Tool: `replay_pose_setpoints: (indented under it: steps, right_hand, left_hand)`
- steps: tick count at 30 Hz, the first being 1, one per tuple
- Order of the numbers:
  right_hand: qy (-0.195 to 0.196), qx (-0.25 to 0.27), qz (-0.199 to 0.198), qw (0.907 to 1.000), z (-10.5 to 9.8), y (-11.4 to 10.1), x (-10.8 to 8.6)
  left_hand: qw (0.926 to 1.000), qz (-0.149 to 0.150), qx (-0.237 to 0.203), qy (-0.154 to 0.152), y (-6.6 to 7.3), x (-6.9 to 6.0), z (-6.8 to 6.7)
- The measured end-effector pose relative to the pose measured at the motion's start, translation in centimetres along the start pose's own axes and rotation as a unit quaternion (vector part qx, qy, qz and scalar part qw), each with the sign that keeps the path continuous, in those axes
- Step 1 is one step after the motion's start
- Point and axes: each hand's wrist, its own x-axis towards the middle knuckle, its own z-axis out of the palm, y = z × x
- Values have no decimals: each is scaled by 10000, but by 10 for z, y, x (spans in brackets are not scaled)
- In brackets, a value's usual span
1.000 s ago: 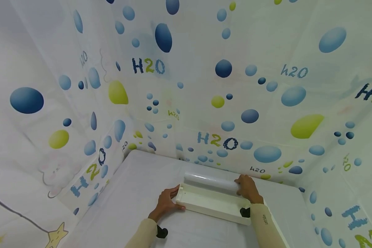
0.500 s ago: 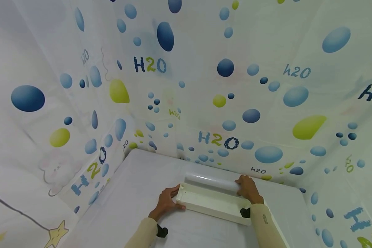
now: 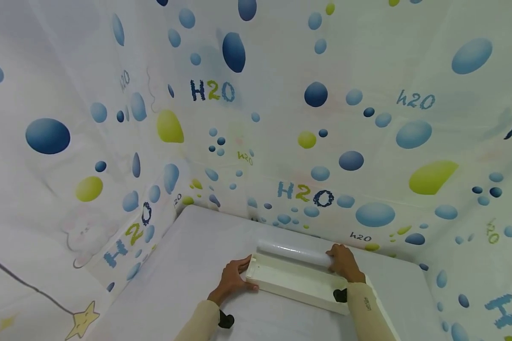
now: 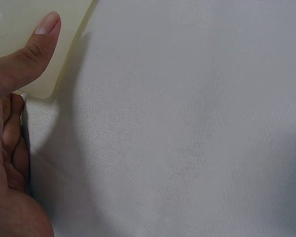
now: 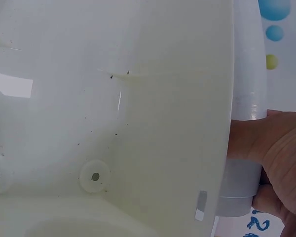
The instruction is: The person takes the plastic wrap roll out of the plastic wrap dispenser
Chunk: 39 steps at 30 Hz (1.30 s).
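A long cream-white plastic tray (image 3: 298,299) lies open side up on the table. Its inside shows two round holes in the right wrist view. Right behind it lies a clear, shiny plastic film roll (image 3: 292,252). My left hand (image 3: 233,280) grips the tray's left end, thumb along the front wall; in the left wrist view the thumb lies on the tray's outer side (image 4: 73,29). My right hand (image 3: 345,263) holds the right end of the roll (image 5: 250,84), with the thumb between roll and tray wall (image 5: 207,98).
The table (image 3: 209,237) has a white cloth cover. Wall sheets with blue and green drops (image 3: 375,214) and H2O lettering rise behind and at both sides. A white strip (image 3: 377,298) shows beside the right sleeve, its kind unclear. Dark straps sit at both wrists.
The head view has shifted slightly, so the scene sits a little further right and lower. Both hands keep their holds on the tray and the roll.
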Motion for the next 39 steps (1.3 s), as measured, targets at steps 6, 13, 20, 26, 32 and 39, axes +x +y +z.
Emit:
replay_pose_setpoints:
  steps: [6,13,20,26,32,39]
  right_hand:
    - [13,29,-54,10000,3,1,-1]
    - [-38,74,-36,10000,4,-5,2]
    - [-25,85,99,9999,7,-5,1]
    - [15,-2,137,9999,8,-3,1]
    - [-14,24,221,9998,8,-5,1]
    - [-109,-70,293,9995,6,-5,1]
  left_hand:
    - [10000,-35,2,-57,-3,0,2]
    - [9992,-292,-276,-33,-7,0,0]
    - [9995,-219,-232,-86,-4,-2,-1]
    - [9999,-72,-130,-63,1,-2,-2]
    - [9999,89,142,-31,3,-4,-3]
    - [9999,-70,-112,-51,0,-3,-2]
